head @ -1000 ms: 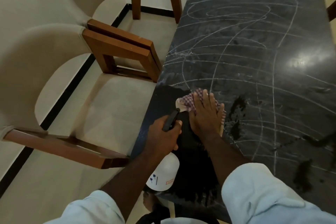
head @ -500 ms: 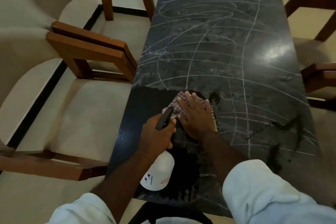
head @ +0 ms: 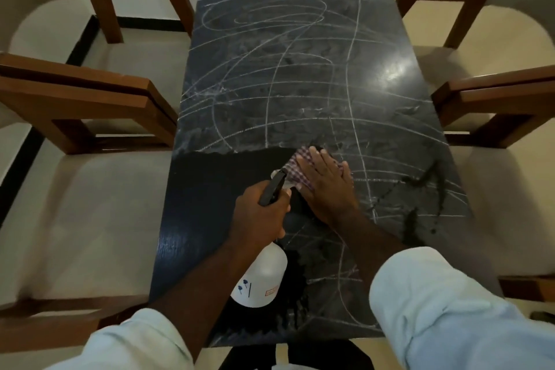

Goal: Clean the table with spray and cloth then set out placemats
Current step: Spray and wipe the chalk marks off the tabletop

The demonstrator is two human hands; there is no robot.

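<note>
A dark stone table (head: 300, 69) fills the middle of the head view, covered in white chalk scribbles. Its near left part is wiped to a wet black. My right hand (head: 326, 186) presses flat on a checked cloth (head: 295, 170) at the edge of the wiped patch. My left hand (head: 259, 216) grips the neck of a white spray bottle (head: 261, 278) with a black nozzle (head: 271, 191), held just left of the cloth. No placemats are in view.
Wooden chairs with cream seats line both long sides: two on the left (head: 90, 105) and two on the right (head: 492, 99). Dark wet splashes (head: 420, 207) mark the table's near right part. A black floor strip (head: 18, 159) runs along the left.
My right hand has slid the cloth to the right along the table, widening the wiped black patch. The view has swung right, bringing the right-hand chairs into sight. The bottle stays gripped.
</note>
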